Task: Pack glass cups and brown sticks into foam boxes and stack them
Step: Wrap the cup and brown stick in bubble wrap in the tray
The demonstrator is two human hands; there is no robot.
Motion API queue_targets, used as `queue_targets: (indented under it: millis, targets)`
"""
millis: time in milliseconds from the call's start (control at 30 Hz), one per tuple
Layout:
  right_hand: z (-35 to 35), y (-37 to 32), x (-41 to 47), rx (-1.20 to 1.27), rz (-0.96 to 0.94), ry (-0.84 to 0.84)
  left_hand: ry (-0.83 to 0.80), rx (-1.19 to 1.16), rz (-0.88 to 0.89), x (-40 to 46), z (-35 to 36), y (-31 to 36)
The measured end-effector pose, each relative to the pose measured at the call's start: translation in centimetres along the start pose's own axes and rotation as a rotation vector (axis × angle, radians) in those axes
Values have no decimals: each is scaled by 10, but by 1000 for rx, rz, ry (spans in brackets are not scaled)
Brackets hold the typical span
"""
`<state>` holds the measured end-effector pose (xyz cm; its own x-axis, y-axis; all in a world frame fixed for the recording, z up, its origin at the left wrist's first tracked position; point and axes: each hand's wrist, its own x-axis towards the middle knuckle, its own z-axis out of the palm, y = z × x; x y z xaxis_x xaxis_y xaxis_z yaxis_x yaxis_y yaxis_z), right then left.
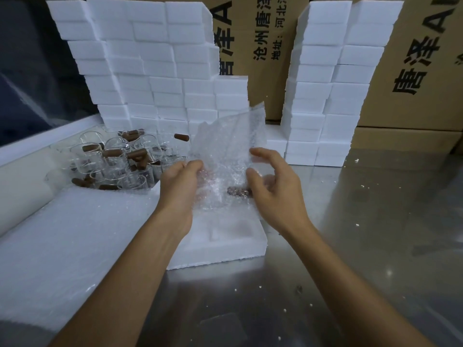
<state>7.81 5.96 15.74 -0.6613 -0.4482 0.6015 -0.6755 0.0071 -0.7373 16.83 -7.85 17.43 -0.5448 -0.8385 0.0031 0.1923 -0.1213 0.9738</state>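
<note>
A sheet of bubble wrap [226, 146] stands up between my hands over an open white foam box [225, 242] in the middle of the table. My left hand [179, 186] grips the sheet's left edge. My right hand [271, 186] curls round its right side. Through the wrap a brown stick [239, 191] shows, low between my hands. Whether a glass cup is inside the wrap I cannot tell. A heap of glass cups [112, 162] with brown sticks [136, 154] on them lies at the left.
Stacked white foam boxes [150, 66] form a wall behind the cups; a second stack [330, 86] stands at the right. Cardboard cartons [411, 71] rise behind. A bubble wrap layer [70, 241] covers the table's left. The metal table [363, 234] carries foam crumbs.
</note>
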Motion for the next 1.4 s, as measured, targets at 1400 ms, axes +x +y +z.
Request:
queue_targets:
  millis: [1400]
  targets:
    - [-5,1,5,148,40,105,-81,-170,481,-12,-20,38]
